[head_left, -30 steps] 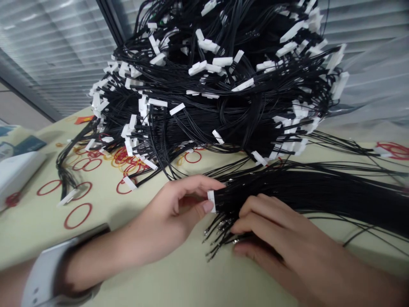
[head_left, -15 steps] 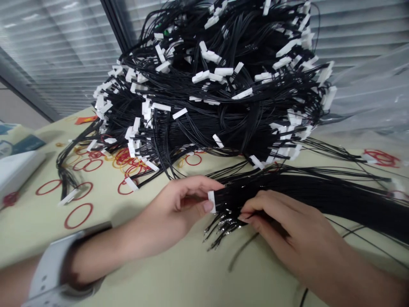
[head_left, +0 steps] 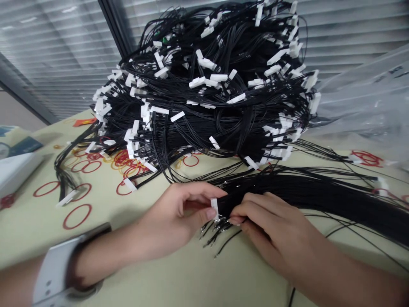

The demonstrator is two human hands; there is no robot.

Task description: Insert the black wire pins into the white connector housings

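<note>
Between the thumb and fingers of my left hand (head_left: 179,217) is a small white connector (head_left: 214,208), held upright at the left end of a thick bundle of black wires (head_left: 319,192). Just right of it, my right hand (head_left: 281,234) pinches a black wire near the bundle's end, its fingertips close to the connector. Loose wire ends with metal terminals (head_left: 220,228) fan out below the connector. One single wire (head_left: 226,243) points down and left under my right fingertips. The fingertips partly hide what they grip.
A big heap of black cables (head_left: 198,123) with white connectors stands behind my hands. Red rubber bands (head_left: 77,216) and yellow ones lie at the left. A white box (head_left: 19,172) is at the left edge, a clear plastic bag (head_left: 367,111) at the right.
My right hand has moved slightly left, closer to the connector. The connector is a little lower. The single wire's terminal end now shows nearer the other loose ends. The view has shifted slightly.
</note>
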